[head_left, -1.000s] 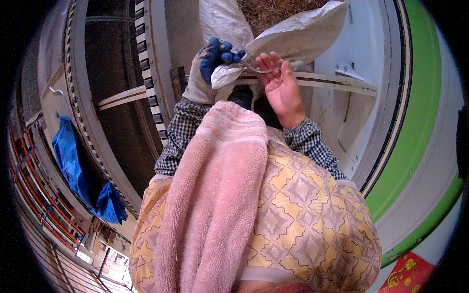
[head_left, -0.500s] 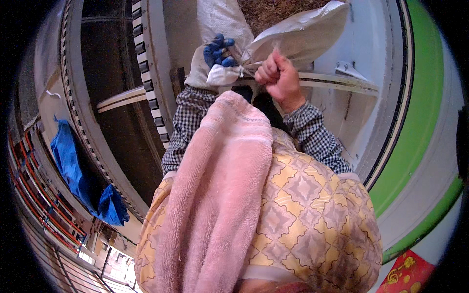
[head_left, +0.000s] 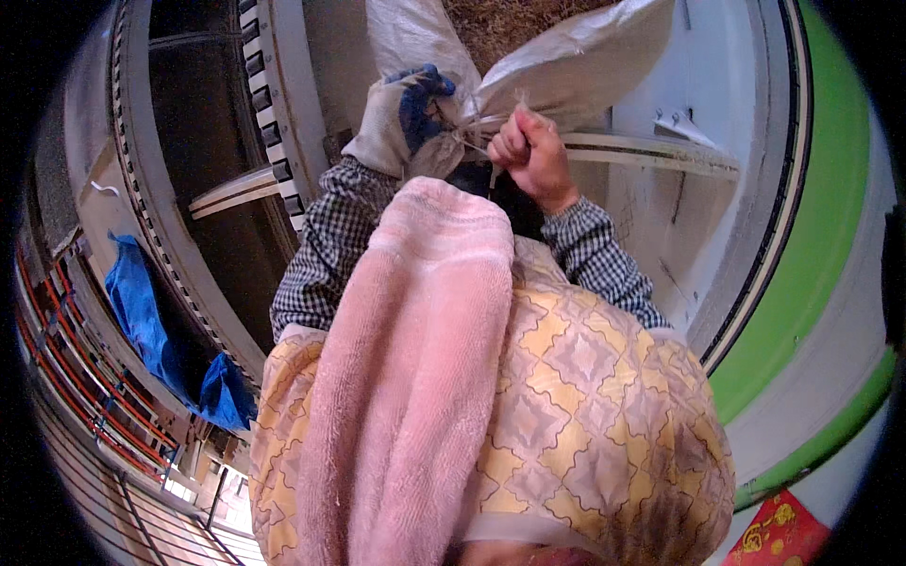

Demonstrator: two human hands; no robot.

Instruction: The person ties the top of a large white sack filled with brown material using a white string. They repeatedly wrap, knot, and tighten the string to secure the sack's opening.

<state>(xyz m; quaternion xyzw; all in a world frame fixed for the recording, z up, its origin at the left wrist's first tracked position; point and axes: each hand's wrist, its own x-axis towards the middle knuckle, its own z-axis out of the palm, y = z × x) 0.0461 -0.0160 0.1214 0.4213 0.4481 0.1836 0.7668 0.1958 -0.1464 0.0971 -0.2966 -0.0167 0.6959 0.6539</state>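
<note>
A white woven sack (head_left: 576, 71) is gathered to a narrow neck, with two wide flaps spreading beyond it. My left hand (head_left: 394, 115), in a white glove with blue-coated fingers, is closed on the bunched sack end beside the neck. A thin pale string (head_left: 475, 145) runs from the neck to my bare right hand (head_left: 538, 156). That hand is a closed fist just right of the neck, thumb on top, gripping the string; a wisp of it sticks up above the thumb. The left fingertips are partly hidden by the bunched cloth.
Brown fibrous matter (head_left: 510, 26) lies beyond the flaps. A pale crossbar (head_left: 651, 154) runs to the right under the sack. At left stands a black-and-white toothed rail (head_left: 267, 104), with blue sheeting (head_left: 137, 292) farther out. A pink towel (head_left: 415, 349) hangs down my front. A green curved band (head_left: 802, 274) is at right.
My left hand has turned, showing more of the glove's back, and shifted slightly. A stretch of string now shows between the sack neck and my right fist, which has moved little.
</note>
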